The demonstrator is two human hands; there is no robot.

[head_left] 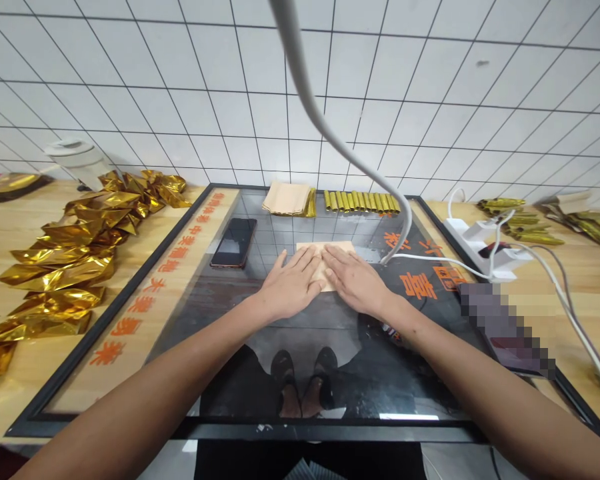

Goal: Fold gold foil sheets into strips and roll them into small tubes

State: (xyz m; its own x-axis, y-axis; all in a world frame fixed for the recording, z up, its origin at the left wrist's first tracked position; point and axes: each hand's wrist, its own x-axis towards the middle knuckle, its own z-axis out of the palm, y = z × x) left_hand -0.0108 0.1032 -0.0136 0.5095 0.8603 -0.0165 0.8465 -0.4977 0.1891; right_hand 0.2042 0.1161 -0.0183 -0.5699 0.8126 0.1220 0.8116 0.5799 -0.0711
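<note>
A small tan paper sheet [347, 246] lies on the glass panel [260, 320] in front of me. My left hand [293, 283] rests flat on its left part, fingers stretched out and pointing away. From the other side my right hand [355, 277] presses flat on the right part, its fingertips meeting those of the left. Most of the sheet is hidden under both hands. Beyond them sits a stack of tan paper [286, 198] with gold foil showing at its right edge. Beside that stack is a row of gold foil rolls [363, 201].
A phone [233, 243] lies left of my hands. Folded gold foil pieces [80, 257] spread across the wooden table [180, 200]. At right are a power strip [480, 250], cables and more gold rolls [523, 223]. A thick grey cable [330, 137] hangs down ahead. Behind rises a tiled wall.
</note>
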